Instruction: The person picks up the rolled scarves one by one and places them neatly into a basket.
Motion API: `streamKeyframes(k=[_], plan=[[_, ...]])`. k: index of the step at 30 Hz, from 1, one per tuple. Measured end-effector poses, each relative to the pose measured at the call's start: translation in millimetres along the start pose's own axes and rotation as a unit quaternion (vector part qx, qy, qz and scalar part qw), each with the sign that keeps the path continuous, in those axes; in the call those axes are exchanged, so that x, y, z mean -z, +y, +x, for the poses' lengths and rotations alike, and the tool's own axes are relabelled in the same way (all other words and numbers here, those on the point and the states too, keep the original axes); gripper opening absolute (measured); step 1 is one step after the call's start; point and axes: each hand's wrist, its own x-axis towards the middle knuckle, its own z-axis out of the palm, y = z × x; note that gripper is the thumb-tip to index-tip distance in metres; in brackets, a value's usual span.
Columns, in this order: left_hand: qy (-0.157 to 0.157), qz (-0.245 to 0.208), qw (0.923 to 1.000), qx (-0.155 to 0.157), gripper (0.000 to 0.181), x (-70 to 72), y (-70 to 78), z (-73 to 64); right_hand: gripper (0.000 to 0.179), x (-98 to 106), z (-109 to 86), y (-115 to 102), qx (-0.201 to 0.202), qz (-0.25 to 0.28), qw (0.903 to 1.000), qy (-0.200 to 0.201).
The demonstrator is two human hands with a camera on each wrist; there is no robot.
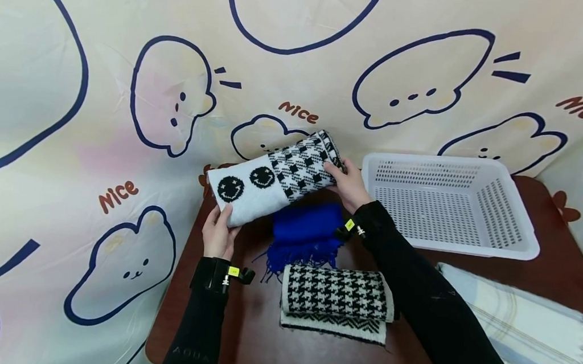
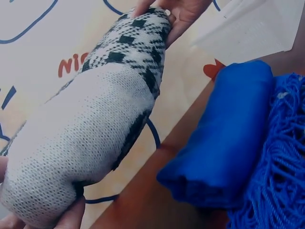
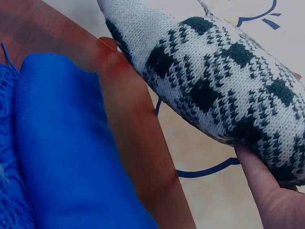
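Observation:
A folded black-and-white knitted scarf point(image 1: 277, 180), with two smiley faces on its white half and a check pattern on the other, is held up at a slant above the back of the table. My left hand point(image 1: 219, 234) grips its lower white end. At the upper checked end, my right hand point(image 1: 350, 188) pinches it, the thumb on the near face and the other fingers mostly hidden behind. Below lies a folded blue scarf point(image 2: 224, 129) with a fringe. Closer to me is a folded houndstooth scarf point(image 1: 336, 294).
A white perforated plastic basket point(image 1: 451, 247) stands at the back right of the brown table point(image 1: 258, 339). In front of it, under and beside my right sleeve, lies a folded pale plaid scarf point(image 1: 527, 326) with fringe. A cartoon-printed cloth point(image 1: 258, 88) hangs behind the table.

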Motion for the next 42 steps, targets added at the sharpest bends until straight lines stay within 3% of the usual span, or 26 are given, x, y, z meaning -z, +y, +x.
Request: streamKeyframes(k=[17, 29, 42], plan=[[-0.051, -0.003, 0.9987, -0.011, 0.052, -32.8, -1.5, -8.5, 0.017, 41.1, -32.1, -8.4, 0.054, 0.018, 0.9983, 0.016], [-0.072, -0.003, 0.9973, -0.013, 0.051, -61.3, -9.6, -10.5, 0.019, 68.4, -52.2, -19.1, 0.072, 0.055, 0.9951, 0.040], [-0.097, 0.003, 0.9953, 0.000, 0.055, -85.1, -13.0, -14.5, 0.023, 91.2, -68.6, -23.5, 0.084, 0.057, 0.9923, 0.070]])
